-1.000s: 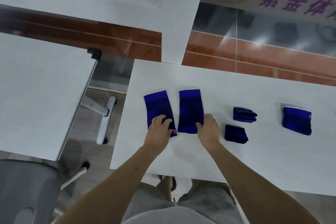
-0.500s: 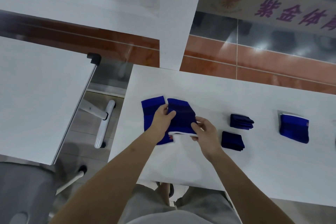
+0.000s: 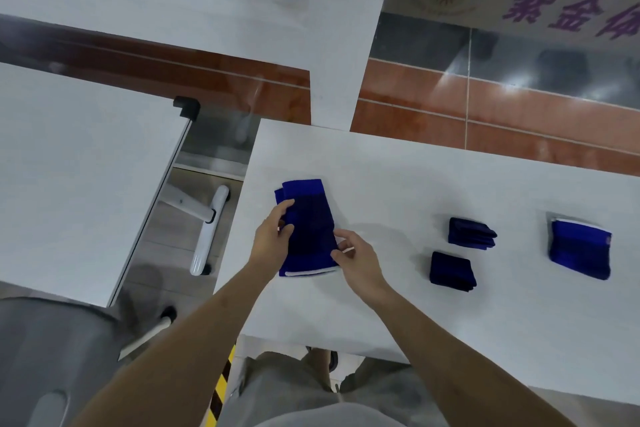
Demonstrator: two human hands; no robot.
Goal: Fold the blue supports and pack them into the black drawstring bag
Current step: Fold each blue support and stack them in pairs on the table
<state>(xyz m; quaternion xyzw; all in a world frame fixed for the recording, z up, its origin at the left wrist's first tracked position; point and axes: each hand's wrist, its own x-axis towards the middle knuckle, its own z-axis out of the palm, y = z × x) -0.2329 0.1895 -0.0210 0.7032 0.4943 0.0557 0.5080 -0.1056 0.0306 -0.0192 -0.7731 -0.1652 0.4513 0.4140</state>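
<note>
Because two supports point(image 3: 306, 222) now lie stacked near the table's point(image 3: 398, 177) left edge, with the lower one peeking out only at the far left corner of the stack, the main risk is that the layers slide apart when folded. The left hand point(image 3: 272, 239) pinches the stack's left edge between thumb and fingers, and the right hand point(image 3: 360, 262) holds its near right corner with curled fingers; if either grip catches only the top layer, the lower support would likely stay behind and the fold come out crooked. The stretchy knit may also spring open once let go. A white strip shows along the stack's near edge; whether it is a label or an inner layer I cannot tell.

Counting from left to right: one stack of two supports in the hands, two small dark folded bundles point(image 3: 452, 270) toward the table's middle, one behind the other, and one larger folded blue pile point(image 3: 580, 250) toward the right edge, how many layers it holds unclear. No black bag is in view, so packing would need it found first.
</note>
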